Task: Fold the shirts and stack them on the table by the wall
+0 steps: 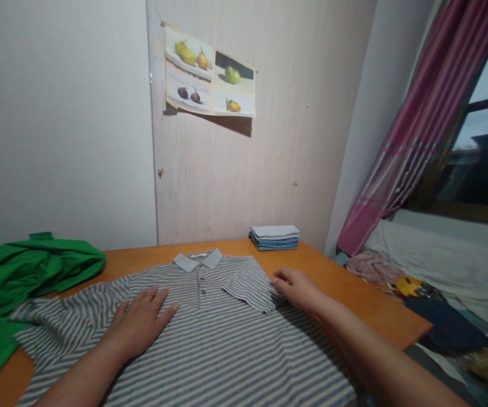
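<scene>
A grey-and-white striped polo shirt [227,345] with a light grey collar lies spread front side up on the table. My left hand [138,322] rests flat on its chest, fingers spread. The sleeve on the right [250,285] is turned inward over the body of the shirt. At that sleeve's outer edge, my right hand [297,288] has its fingers curled and closed on the fabric; the thumb is partly hidden. The left sleeve [64,316] lies rumpled, stretched outward.
Green cloth [27,271] is heaped on the left of the orange-brown table [362,299]. A stack of folded cloths [274,237] sits at the back edge, near the wall. Beyond the table's right side are bedding [451,260], mixed items and a pink curtain [413,124].
</scene>
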A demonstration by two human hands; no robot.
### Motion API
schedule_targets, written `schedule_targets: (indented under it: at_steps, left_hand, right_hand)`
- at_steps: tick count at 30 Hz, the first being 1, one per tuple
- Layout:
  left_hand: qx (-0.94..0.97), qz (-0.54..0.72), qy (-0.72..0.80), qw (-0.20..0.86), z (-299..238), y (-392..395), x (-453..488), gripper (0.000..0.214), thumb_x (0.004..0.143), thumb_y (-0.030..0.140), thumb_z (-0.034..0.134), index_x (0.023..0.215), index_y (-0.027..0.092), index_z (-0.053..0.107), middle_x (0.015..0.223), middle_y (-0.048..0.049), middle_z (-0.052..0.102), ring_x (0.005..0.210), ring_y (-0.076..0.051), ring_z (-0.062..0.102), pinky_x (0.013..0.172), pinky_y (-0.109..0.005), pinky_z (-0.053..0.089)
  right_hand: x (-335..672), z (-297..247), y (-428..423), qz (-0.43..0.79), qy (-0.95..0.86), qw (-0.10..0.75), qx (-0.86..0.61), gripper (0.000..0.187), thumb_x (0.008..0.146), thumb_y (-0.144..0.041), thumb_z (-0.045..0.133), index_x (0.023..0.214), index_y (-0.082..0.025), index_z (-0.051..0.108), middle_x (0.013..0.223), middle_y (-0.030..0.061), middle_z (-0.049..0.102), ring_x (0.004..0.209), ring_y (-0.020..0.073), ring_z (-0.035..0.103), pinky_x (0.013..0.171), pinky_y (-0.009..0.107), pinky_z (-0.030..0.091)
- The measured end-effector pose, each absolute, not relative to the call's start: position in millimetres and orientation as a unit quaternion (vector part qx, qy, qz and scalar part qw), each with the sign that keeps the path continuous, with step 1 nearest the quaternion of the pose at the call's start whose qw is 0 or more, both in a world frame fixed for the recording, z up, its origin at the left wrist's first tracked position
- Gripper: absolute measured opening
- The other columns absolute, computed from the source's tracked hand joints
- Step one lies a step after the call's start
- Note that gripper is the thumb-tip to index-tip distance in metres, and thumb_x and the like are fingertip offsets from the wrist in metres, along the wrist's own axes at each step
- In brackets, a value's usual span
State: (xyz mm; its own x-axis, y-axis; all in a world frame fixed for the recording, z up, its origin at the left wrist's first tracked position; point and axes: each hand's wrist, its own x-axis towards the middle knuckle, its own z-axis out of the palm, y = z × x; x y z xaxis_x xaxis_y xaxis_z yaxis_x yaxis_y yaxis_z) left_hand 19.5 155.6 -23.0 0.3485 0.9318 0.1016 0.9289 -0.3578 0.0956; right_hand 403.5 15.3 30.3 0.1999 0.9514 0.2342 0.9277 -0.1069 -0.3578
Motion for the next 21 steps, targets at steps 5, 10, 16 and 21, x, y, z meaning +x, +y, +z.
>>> schedule_targets:
  at_steps: [5,10,16,21]
  left_hand:
    - [0.822,0.073,0.565,0.015,-22,155,19,0.075,0.093,0.061,0.036,0.155,0.02,0.042,0.164,-0.013,0.034,0.152,-0.035,0.026,0.12,-0.062,0.018]
    - [0.824,0.083,0.561,0.017,-22,154,21,0.074,0.094,0.061,0.036,0.155,0.019,0.043,0.163,-0.0137,0.035,0.152,-0.036,0.027,0.12,-0.062,0.017]
    - [0.82,0.079,0.566,0.026,-16,148,23,0.074,0.094,0.061,0.036,0.154,0.019,0.045,0.163,-0.0135,0.035,0.152,-0.036,0.026,0.121,-0.061,0.017]
    - [0.822,0.078,0.563,0.022,-18,149,21,0.074,0.094,0.061,0.034,0.154,0.019,0.043,0.163,-0.0138,0.034,0.152,-0.036,0.026,0.12,-0.062,0.017]
  right_hand:
    - [376,11,5,0.107,-0.743,0.124,-0.649,0.07,0.098,-0.055,0.043,0.151,-0.01,0.046,0.16,0.0197,0.038,0.149,0.0316,0.033,0.123,0.045,0.024]
    - [382,9,-6,0.128,-0.718,0.104,-0.676,0.079,0.098,-0.063,0.04,0.158,-0.012,0.035,0.165,0.0161,0.026,0.154,0.0297,0.023,0.125,0.044,0.019]
    - [378,21,-3,0.131,-0.732,0.085,-0.663,0.075,0.095,-0.064,0.044,0.15,-0.013,0.049,0.159,0.0175,0.041,0.147,0.0321,0.037,0.121,0.042,0.027]
    - [367,21,19,0.074,-0.714,0.149,-0.681,0.066,0.1,-0.057,0.035,0.146,-0.012,0.051,0.155,0.0174,0.047,0.143,0.0291,0.043,0.116,0.037,0.033]
